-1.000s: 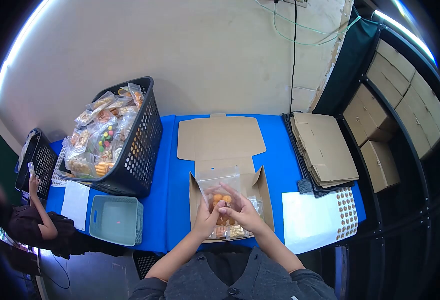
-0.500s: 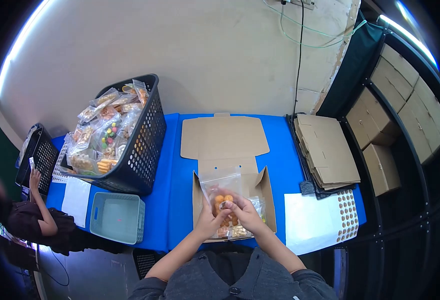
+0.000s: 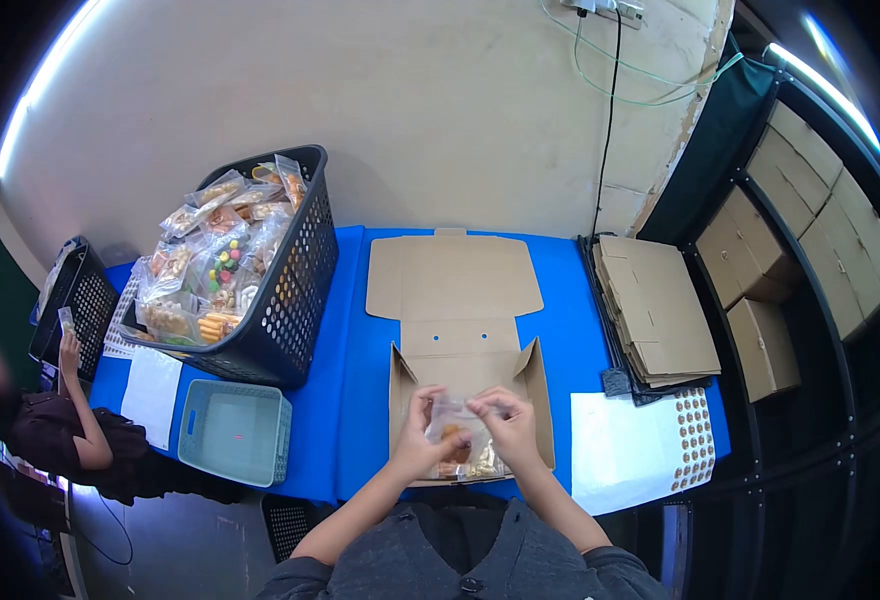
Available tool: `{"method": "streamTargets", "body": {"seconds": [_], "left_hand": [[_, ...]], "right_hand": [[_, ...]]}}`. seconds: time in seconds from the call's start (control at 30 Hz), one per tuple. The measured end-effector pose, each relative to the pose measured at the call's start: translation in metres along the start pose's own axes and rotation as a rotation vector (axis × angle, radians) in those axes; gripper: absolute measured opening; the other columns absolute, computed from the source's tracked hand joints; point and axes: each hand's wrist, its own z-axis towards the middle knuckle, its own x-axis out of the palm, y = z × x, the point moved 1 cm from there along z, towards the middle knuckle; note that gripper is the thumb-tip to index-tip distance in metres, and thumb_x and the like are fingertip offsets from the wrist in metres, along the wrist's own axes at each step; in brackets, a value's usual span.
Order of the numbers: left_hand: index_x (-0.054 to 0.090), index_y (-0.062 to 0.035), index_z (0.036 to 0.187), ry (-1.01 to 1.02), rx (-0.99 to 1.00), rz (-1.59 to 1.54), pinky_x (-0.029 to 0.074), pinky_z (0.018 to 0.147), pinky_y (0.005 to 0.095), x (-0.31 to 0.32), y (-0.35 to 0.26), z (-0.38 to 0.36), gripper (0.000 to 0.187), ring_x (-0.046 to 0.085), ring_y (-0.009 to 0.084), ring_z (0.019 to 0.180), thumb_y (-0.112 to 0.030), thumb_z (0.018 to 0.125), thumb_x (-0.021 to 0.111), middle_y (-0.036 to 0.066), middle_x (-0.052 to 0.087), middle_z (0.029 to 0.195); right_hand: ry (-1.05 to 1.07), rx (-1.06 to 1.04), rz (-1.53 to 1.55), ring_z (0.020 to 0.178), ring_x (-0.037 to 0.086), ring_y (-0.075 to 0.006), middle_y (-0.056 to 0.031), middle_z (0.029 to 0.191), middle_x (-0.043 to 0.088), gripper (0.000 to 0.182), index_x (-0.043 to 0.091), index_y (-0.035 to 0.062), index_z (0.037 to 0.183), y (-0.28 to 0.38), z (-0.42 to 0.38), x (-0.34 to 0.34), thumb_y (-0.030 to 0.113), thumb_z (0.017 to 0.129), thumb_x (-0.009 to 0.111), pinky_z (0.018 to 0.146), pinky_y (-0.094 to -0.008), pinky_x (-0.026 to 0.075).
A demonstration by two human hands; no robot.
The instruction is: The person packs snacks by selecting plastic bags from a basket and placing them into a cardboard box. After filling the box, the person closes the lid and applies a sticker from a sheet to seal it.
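A clear zip bag point(image 3: 452, 412) with orange round snacks is held over the open cardboard box point(image 3: 545, 425). My left hand point(image 3: 418, 440) grips its left side near the top, with the thumb in front. The fingers of my right hand point(image 3: 512, 428) are closed on its upper right edge. Below the hands, other small snack bags point(image 3: 486, 464) lie in the box, partly hidden. The box's lid point(image 3: 455, 275) is laid back flat on the blue table.
At left stand a dark basket point(image 3: 305, 290) full of snack bags and a grey-green tray point(image 3: 282, 440). Flattened cardboard boxes point(image 3: 660, 310) and a sticker sheet point(image 3: 620, 450) lie at right. Another person point(image 3: 80, 440) is at the far left.
Both hands have shifted to the bag's upper edge, and the right hand has moved right and up. The bag has dropped lower, its top now between the fingers.
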Motion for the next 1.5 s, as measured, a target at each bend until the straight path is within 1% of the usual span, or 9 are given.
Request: {"method": "streamTargets", "body": {"seconds": [0.13, 0.37, 0.57, 0.67, 0.8, 0.9, 1.07, 1.23, 1.5], "left_hand": [[0.06, -0.0033, 0.084, -0.078, -0.008, -0.074, 0.045, 0.086, 0.0283, -0.013, 0.003, 0.007, 0.012, 0.058, 0.0106, 0.088, -0.012, 0.087, 0.068, 0.002, 0.059, 0.083], [0.061, -0.0034, 0.094, -0.113, -0.184, -0.313, 0.045, 0.084, 0.0265, -0.008, -0.016, 0.016, 0.021, 0.058, 0.0114, 0.088, -0.024, 0.094, 0.058, 0.004, 0.062, 0.091], [0.06, -0.0028, 0.107, -0.238, 0.031, -0.073, 0.042, 0.092, 0.03, -0.017, -0.008, 0.028, 0.028, 0.055, 0.0141, 0.103, -0.027, 0.098, 0.051, 0.007, 0.06, 0.108], [0.047, 0.0003, 0.13, 0.106, 0.037, 0.076, 0.031, 0.106, 0.0358, -0.01, -0.01, 0.024, 0.048, 0.049, 0.024, 0.119, -0.03, 0.094, 0.054, 0.015, 0.054, 0.127], [0.03, -0.0001, 0.142, 0.13, 0.246, 0.181, 0.014, 0.114, 0.0441, 0.018, -0.01, 0.016, 0.077, 0.034, 0.0331, 0.134, -0.044, 0.086, 0.061, 0.018, 0.045, 0.138], [0.036, -0.0004, 0.138, 0.117, 0.019, 0.21, 0.012, 0.114, 0.0481, 0.008, -0.007, 0.01, 0.075, 0.035, 0.0331, 0.134, -0.044, 0.084, 0.064, 0.018, 0.043, 0.139], [0.066, -0.0022, 0.105, 0.002, -0.046, 0.339, 0.008, 0.112, 0.0548, -0.011, 0.013, 0.014, 0.031, 0.055, 0.0266, 0.117, -0.028, 0.093, 0.056, 0.015, 0.063, 0.115], [0.067, -0.0049, 0.105, 0.034, -0.004, 0.408, 0.001, 0.113, 0.0546, -0.026, 0.013, 0.01, 0.03, 0.055, 0.0262, 0.118, -0.025, 0.097, 0.048, 0.014, 0.062, 0.12], [0.063, -0.0083, 0.112, -0.114, 0.089, 0.645, -0.003, 0.111, 0.059, -0.061, -0.046, 0.017, 0.03, 0.05, 0.028, 0.122, -0.025, 0.099, 0.042, 0.01, 0.064, 0.112]], "right_hand": [[0.046, 0.062, 0.033, 0.088, 0.062, -0.0138, -0.0114, 0.095, 0.069, 0.015, 0.071, -0.0019, 0.092, -0.001, -0.006, 0.008, 0.011, 0.089, 0.064, 0.076, -0.0257, 0.048], [0.077, 0.104, 0.232, 0.098, 0.061, -0.0163, -0.0103, 0.101, 0.068, 0.038, 0.067, -0.0016, 0.108, 0.008, -0.006, 0.01, 0.029, 0.1, 0.046, 0.089, -0.0299, 0.046], [-0.068, 0.063, 0.037, 0.089, 0.058, -0.0141, -0.0085, 0.107, 0.065, 0.041, 0.065, -0.0018, 0.112, 0.003, -0.004, 0.0, 0.03, 0.101, 0.04, 0.083, -0.0287, 0.045], [-0.195, -0.044, -0.002, 0.099, 0.057, -0.0188, -0.0126, 0.112, 0.059, 0.039, 0.061, -0.0033, 0.116, 0.013, 0.007, -0.008, 0.027, 0.101, 0.04, 0.087, -0.0304, 0.045], [-0.011, -0.361, -0.213, 0.11, 0.052, -0.024, -0.0163, 0.121, 0.049, 0.041, 0.056, -0.0023, 0.124, 0.03, 0.007, 0.009, 0.028, 0.101, 0.039, 0.094, -0.033, 0.041], [0.017, -0.287, -0.261, 0.109, 0.052, -0.0271, -0.016, 0.12, 0.046, 0.036, 0.055, 0.0001, 0.125, 0.022, 0.007, 0.016, 0.023, 0.099, 0.046, 0.094, -0.0359, 0.041], [-0.285, -0.027, -0.314, 0.115, 0.041, -0.0271, -0.0151, 0.122, 0.042, 0.035, 0.063, 0.0027, 0.101, 0.026, 0.01, 0.025, 0.023, 0.076, 0.077, 0.095, -0.0369, 0.038], [0.037, 0.258, 0.047, 0.11, 0.052, -0.0231, -0.0115, 0.111, 0.061, 0.023, 0.07, 0.0007, 0.088, -0.03, 0.012, 0.009, 0.019, 0.076, 0.077, 0.096, -0.0366, 0.038], [-0.237, 0.172, 0.117, 0.096, 0.062, -0.0188, -0.0155, 0.106, 0.065, 0.031, 0.067, -0.0073, 0.096, -0.016, 0.013, 0.003, 0.02, 0.097, 0.052, 0.091, -0.032, 0.045]]}}
